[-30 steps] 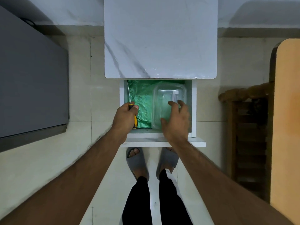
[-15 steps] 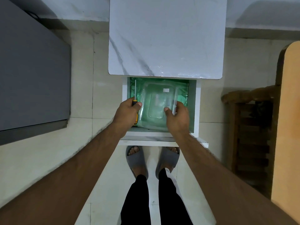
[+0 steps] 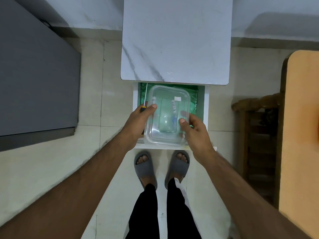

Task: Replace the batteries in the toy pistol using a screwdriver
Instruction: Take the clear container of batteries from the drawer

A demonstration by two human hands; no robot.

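Observation:
A clear plastic lidded box (image 3: 166, 116) is held over the open drawer (image 3: 206, 107), which is lined with green foil. My left hand (image 3: 138, 122) grips the box's left side and also holds a screwdriver (image 3: 145, 99), its thin shaft pointing away from me. My right hand (image 3: 194, 130) holds the box's right side, thumb on the lid. Small items, one white and blue, show faintly through the lid. No toy pistol is visible.
The drawer belongs to a white marble-pattern table (image 3: 176, 40). A dark grey cabinet (image 3: 34, 80) stands to the left, a wooden chair (image 3: 259, 135) and an orange board (image 3: 303, 135) to the right. My feet in grey slippers (image 3: 162, 168) stand under the drawer front.
My right hand went from resting on the box to gripping it. Both hands have lifted the box and brought it toward me, over the drawer's front part.

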